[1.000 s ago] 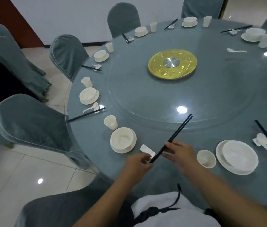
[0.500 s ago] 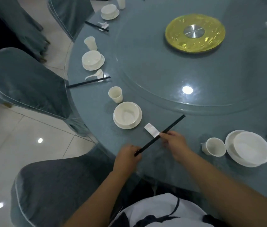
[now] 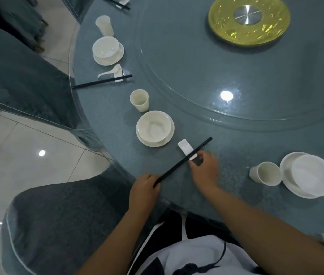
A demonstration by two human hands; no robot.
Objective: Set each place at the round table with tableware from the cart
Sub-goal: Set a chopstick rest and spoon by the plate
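A pair of black chopsticks [image 3: 185, 158] lies slanted across a small white chopstick rest [image 3: 186, 148] near the table's front edge. My left hand [image 3: 144, 187] pinches the chopsticks' near end. My right hand [image 3: 203, 168] has its fingertips at the rest's near end, right beside the chopsticks. Left of the rest stands a white bowl on a saucer [image 3: 154, 128], with a white cup [image 3: 139, 100] behind it.
The round grey table [image 3: 236, 139] carries a glass turntable with a yellow centre disc [image 3: 248, 19]. To the right stand a cup [image 3: 266, 173] and a bowl on a plate [image 3: 310, 175]. A set place lies further left [image 3: 108, 50]. Covered chairs [image 3: 57, 225] ring the table.
Both hands lowered the chopsticks from mid-air onto the white rest. The camera has tilted down and moved closer to the table edge.
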